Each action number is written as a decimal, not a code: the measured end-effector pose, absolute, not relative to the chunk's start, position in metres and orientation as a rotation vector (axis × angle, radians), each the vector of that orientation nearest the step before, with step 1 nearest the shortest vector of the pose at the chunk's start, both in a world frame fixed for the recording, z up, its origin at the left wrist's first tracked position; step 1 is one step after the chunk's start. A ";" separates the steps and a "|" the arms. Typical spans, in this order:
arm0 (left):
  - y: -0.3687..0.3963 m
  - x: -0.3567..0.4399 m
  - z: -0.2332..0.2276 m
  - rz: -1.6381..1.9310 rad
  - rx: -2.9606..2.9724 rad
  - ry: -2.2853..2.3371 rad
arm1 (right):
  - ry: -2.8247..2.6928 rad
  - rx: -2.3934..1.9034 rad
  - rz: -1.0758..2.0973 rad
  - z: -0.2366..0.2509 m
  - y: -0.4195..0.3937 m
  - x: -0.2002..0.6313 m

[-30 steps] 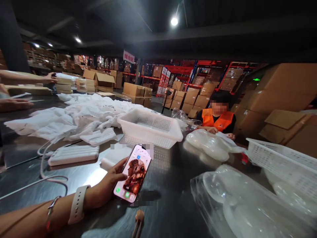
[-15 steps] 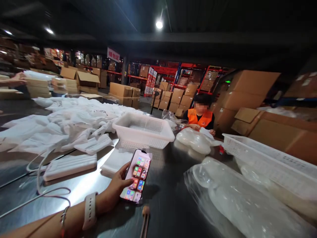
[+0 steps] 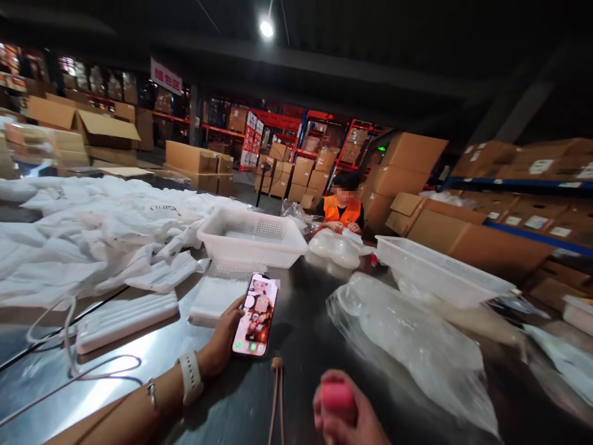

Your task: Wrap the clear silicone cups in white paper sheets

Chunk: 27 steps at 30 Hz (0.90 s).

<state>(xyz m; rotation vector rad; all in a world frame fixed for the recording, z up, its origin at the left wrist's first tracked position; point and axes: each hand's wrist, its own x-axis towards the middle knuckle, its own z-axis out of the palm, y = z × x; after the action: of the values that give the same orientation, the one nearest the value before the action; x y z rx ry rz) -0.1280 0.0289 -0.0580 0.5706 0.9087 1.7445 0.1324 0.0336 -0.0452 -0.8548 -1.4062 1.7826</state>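
Observation:
My left hand [image 3: 221, 337], with a white watch on its wrist, grips a smartphone [image 3: 256, 316] whose lit screen shows a picture and icons. At the bottom edge my right hand [image 3: 345, 414] is closed around a small pink rounded object [image 3: 338, 397]; its kind is unclear. Between the hands, a thin cord with a tan end [image 3: 277, 363] lies on the metal table [image 3: 296, 321]. Behind the phone are a stack of flat white sheets or bags [image 3: 210, 300] and a white perforated basket [image 3: 252, 250]. To the left lies a white power strip [image 3: 127, 321].
Crumpled white bags [image 3: 92, 235] cover the table's left side. A large clear plastic bag [image 3: 412, 346] and another white basket [image 3: 440, 269] are on the right. Across the table sits a person in an orange vest [image 3: 343, 211]. Cartons [image 3: 194, 157] and shelves stand behind.
My right hand has come into view with the pink object. The phone's screen has changed from app icons to a picture. My view has swung to the right.

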 end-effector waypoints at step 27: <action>0.033 -0.129 -0.053 1.663 0.499 0.978 | -1.163 -0.710 1.924 -0.073 0.049 0.089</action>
<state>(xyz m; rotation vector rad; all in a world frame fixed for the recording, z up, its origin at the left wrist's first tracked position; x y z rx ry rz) -0.1291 0.0333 -0.0530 0.4993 0.9783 1.6625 0.0892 0.0486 -0.0728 -0.7105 -1.1628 1.9237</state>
